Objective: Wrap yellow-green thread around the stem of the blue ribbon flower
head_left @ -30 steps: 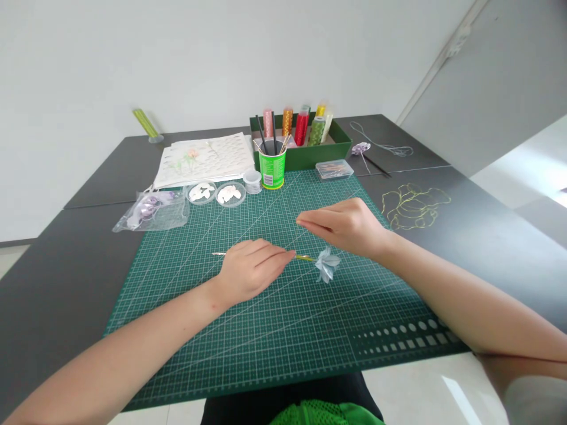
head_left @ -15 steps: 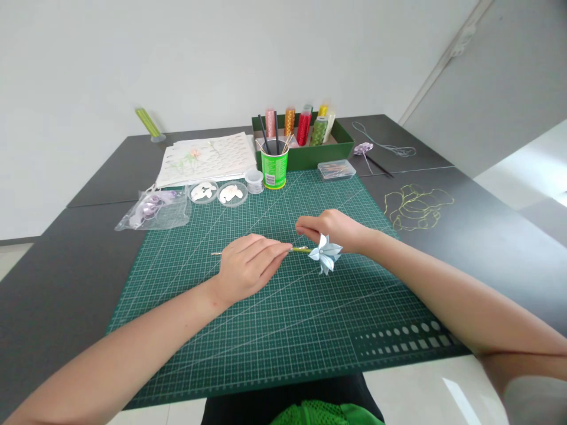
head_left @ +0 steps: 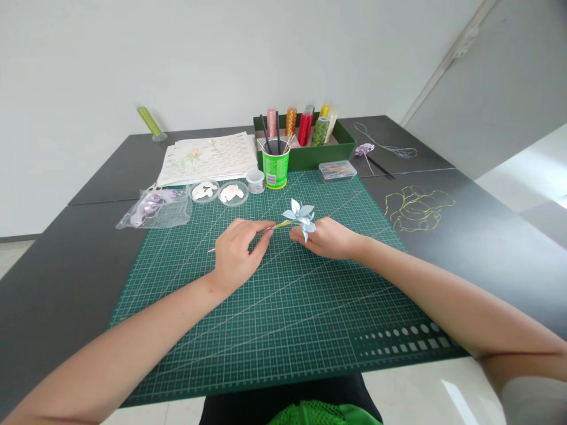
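My left hand (head_left: 237, 254) pinches the stem (head_left: 283, 224) of a pale blue artificial flower (head_left: 299, 213) between thumb and fingers. The stem looks green close to the petals, and its thin pale end pokes out on the far side of the hand. My right hand (head_left: 330, 238) is closed just right of the blossom, partly behind its lower petals. Its fingertips are curled together, and whatever they grip is too small or hidden to make out. Both hands are over the green cutting mat (head_left: 283, 330).
Behind the mat stand a green cup (head_left: 275, 170) with sticks and a green box (head_left: 305, 156) of thread spools. Two dishes of white pieces (head_left: 233, 193) and a bagged purple flower (head_left: 153, 208) lie left. Yellow-green wire (head_left: 419, 208) and a clear case (head_left: 337, 170) lie right.
The flower has tilted up and moved left and away from me, its petals now facing more upward. My left fingers have shifted on the stem, and my right hand has come slightly left and lower.
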Motion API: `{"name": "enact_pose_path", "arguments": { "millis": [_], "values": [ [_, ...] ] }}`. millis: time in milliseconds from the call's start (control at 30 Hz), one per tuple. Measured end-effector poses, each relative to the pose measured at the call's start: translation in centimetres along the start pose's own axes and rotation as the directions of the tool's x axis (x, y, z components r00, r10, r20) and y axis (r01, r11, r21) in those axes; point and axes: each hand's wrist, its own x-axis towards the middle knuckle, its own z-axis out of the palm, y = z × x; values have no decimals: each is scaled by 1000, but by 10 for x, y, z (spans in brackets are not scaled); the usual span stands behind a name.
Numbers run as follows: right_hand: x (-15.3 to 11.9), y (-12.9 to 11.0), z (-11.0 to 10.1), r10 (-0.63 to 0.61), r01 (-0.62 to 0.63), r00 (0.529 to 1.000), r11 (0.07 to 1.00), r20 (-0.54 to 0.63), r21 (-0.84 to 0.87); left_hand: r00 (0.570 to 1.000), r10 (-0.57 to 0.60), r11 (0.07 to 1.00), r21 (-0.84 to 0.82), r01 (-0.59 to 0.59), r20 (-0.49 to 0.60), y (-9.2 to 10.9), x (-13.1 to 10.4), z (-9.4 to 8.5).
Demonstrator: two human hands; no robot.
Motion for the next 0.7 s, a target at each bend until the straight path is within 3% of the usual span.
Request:
{"name": "enact_pose_path", "arguments": {
  "millis": [200, 433, 600, 700],
  "values": [
    [-5, -8, -1, -110, 107, 992, 993, -60, -50, 994, -112, 994, -17, 112, -5, -4, 2, 5],
    [-12, -19, 0, -254, 242, 964, 961, -80, -134, 988, -151, 988, -6, 151, 16, -3, 3, 9],
    [-19, -26, -2, -345, 296, 920, 922, -186, -249, 982, -177, 984, 14, 177, 60, -3, 4, 9],
    [-24, -29, -11, -412, 300, 864, 883, -290, -361, 977, -197, 980, 33, 195, 85, -5, 4, 9]
  ]
}}
